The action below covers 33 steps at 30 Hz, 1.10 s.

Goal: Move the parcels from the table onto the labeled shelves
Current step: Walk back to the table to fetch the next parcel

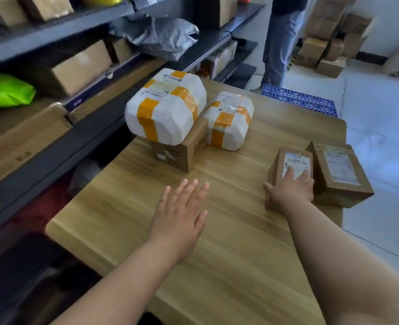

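On the wooden table (pixel 229 231) stand several parcels. A large white parcel with orange tape (pixel 165 106) lies on top of a small brown box (pixel 182 151). Beside it sits a smaller white taped parcel (pixel 229 120). At the right edge are two brown cardboard boxes with labels: a narrow box (pixel 287 160) and a wider box (pixel 341 172). My right hand (pixel 290 191) lies on the narrow box, thumb at its left side, fingers over its top. My left hand (pixel 182 212) hovers over the table's middle, fingers straight and spread, holding nothing.
Dark metal shelves (pixel 81 141) run along the left, loaded with cardboard boxes, a grey poly bag (pixel 168 36) and a green bag (pixel 6 90). A person (pixel 280 41) stands beyond the table. A blue perforated crate (pixel 299 99) and stacked boxes (pixel 327 36) lie behind.
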{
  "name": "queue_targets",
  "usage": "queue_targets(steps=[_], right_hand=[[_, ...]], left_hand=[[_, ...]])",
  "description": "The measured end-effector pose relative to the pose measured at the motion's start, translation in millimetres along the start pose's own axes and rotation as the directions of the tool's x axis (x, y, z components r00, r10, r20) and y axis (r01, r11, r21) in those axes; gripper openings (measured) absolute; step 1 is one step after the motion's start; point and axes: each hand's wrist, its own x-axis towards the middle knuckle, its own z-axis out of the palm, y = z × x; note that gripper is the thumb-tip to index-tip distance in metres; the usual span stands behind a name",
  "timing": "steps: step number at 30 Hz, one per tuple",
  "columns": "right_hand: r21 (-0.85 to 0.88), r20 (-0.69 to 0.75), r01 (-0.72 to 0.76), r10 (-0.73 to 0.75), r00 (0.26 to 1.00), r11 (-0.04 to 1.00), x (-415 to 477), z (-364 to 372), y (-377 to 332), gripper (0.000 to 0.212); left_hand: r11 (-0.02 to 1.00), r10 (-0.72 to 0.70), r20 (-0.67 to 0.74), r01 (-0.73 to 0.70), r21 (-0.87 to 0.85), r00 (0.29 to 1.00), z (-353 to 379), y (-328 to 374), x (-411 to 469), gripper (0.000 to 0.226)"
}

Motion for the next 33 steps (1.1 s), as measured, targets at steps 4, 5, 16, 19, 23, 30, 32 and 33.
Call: queue_targets(steps=[4,5,16,19,23,30,32,33], right_hand=[[0.035,-0.01,-0.084,0.084,0.996,0.996,12,17,4,0.084],[0.012,-0.008,-0.088,0.088,0.996,0.996,12,20,8,0.076],[-0.132,-0.013,0.294,-0.298,0.954,0.947,-48,31,66,0.062],[-0.098,-0.018,0.341,-0.344,0.939,0.935,-75,41,78,0.062],[-0.109,0.0,0.357,-0.359,0.933,0.928,-94,46,91,0.067],[0.004,0.068,0.321,-0.32,0.945,0.947,-72,33,99,0.067],[0.048,0.076,0.327,-0.33,0.941,0.944,-63,29,97,0.064],[0.062,0.069,0.335,-0.339,0.938,0.94,-58,28,96,0.063]], left_hand=[[0.999,-0.05,0.033,0.05,0.002,0.998,8,6,-11,0.057],[0.998,-0.055,0.04,0.055,0.006,0.998,9,7,-13,0.057],[0.995,0.086,0.123,-0.078,-0.069,0.989,38,52,4,0.057],[0.987,0.149,0.142,-0.138,-0.086,0.979,47,66,13,0.058],[0.976,0.198,0.179,-0.176,-0.13,0.964,56,82,24,0.059],[0.96,0.206,0.247,-0.147,-0.238,0.947,71,102,59,0.058],[0.954,0.188,0.26,-0.114,-0.276,0.947,71,105,72,0.058],[0.95,0.179,0.258,-0.098,-0.296,0.949,72,106,79,0.058]])
